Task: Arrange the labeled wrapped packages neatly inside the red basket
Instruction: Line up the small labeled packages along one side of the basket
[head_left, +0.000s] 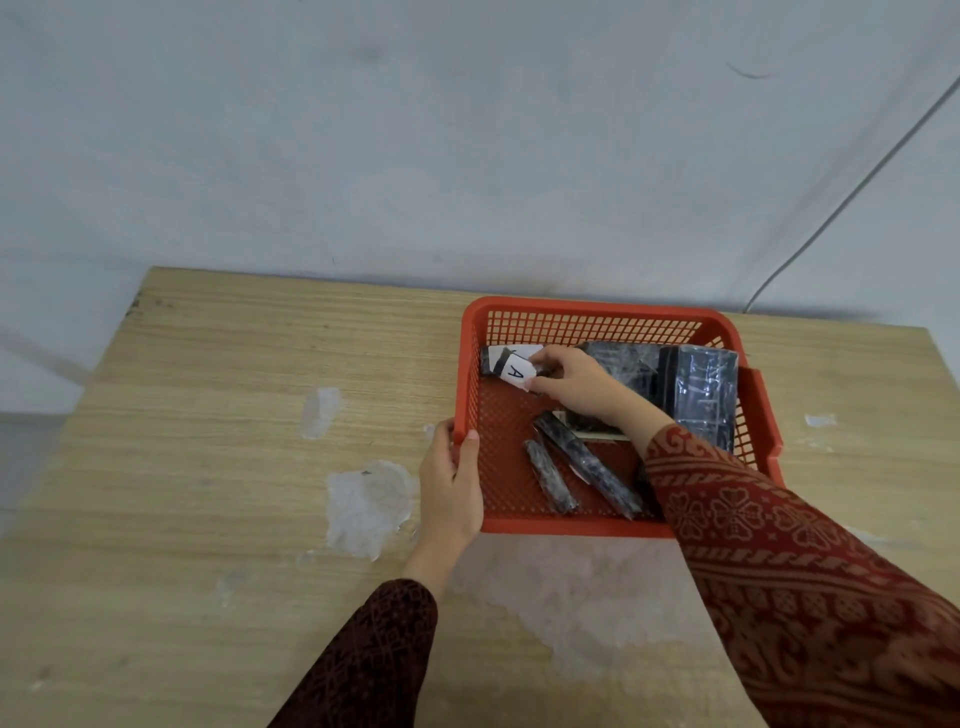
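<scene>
The red basket (587, 312) stands on the wooden table at the right. My left hand (451, 480) grips its near-left rim. Inside, at the far-left corner, my right hand (571, 382) is shut on a small dark wrapped package with a white label marked A (511, 370). Two long thin dark packages (550, 475) (589, 462) lie slanted on the basket floor near the front. Two larger dark packages (626, 366) (704, 395) fill the right side. Another one (584, 423) is half hidden under my right wrist.
The wooden table (208, 467) has worn pale patches (366, 501) left of the basket and in front of it. A grey wall rises behind the table, with a thin cable (831, 208) running down at the right.
</scene>
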